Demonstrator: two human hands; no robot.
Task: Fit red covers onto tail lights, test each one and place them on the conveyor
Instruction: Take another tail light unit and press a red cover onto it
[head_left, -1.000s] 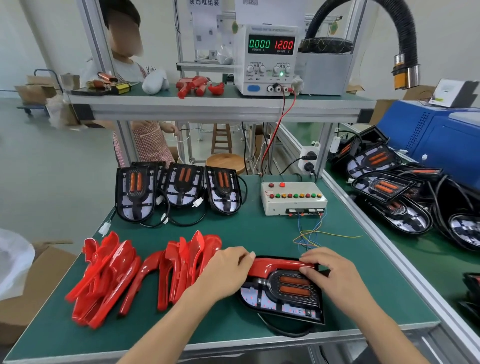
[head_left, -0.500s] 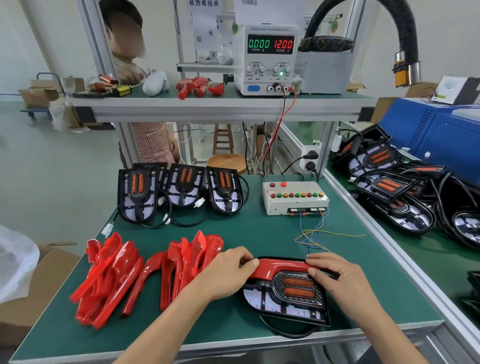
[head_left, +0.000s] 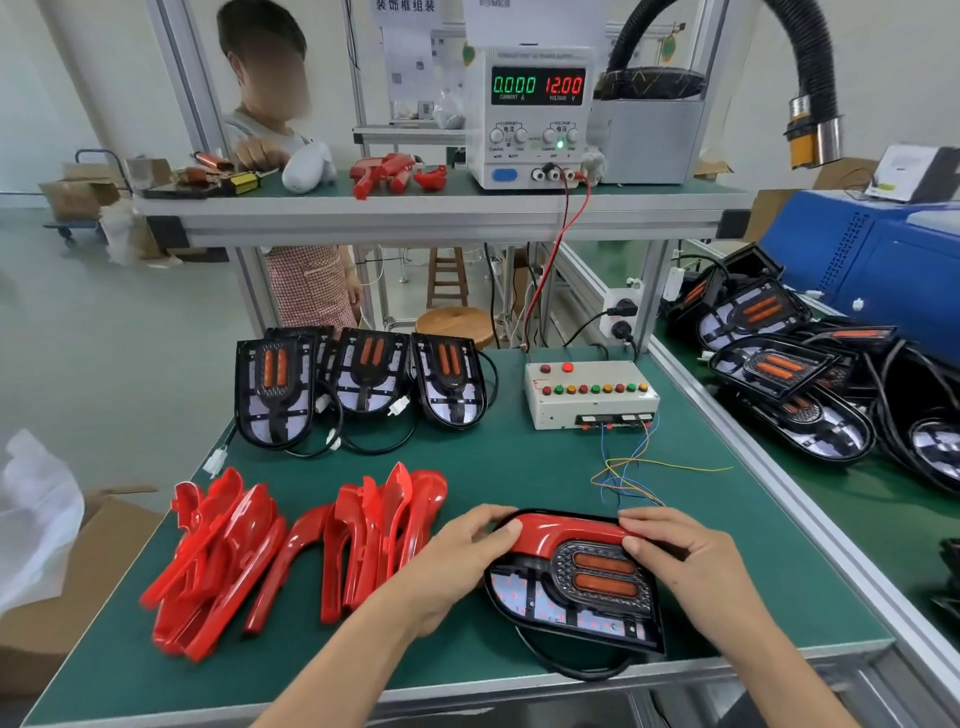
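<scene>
A black tail light (head_left: 576, 603) with two orange lenses lies flat on the green mat at the front of the bench. A red cover (head_left: 563, 532) sits along its far edge. My left hand (head_left: 460, 556) grips the cover's left end, thumb on top. My right hand (head_left: 685, 564) pinches the cover's right end against the light. Two heaps of loose red covers (head_left: 291, 545) lie to the left. Three bare tail lights (head_left: 363, 379) lean in a row at the back of the mat.
A white test box (head_left: 589, 395) with coloured buttons and loose wires stands behind the light. A power supply (head_left: 535, 114) reads 12.00 on the shelf above. Several tail lights (head_left: 810, 384) lie on the conveyor at right. Another person (head_left: 291, 156) stands beyond the shelf.
My hands stay on the cover's two ends; the right fingers have slid slightly along its right end. The light has not moved on the mat.
</scene>
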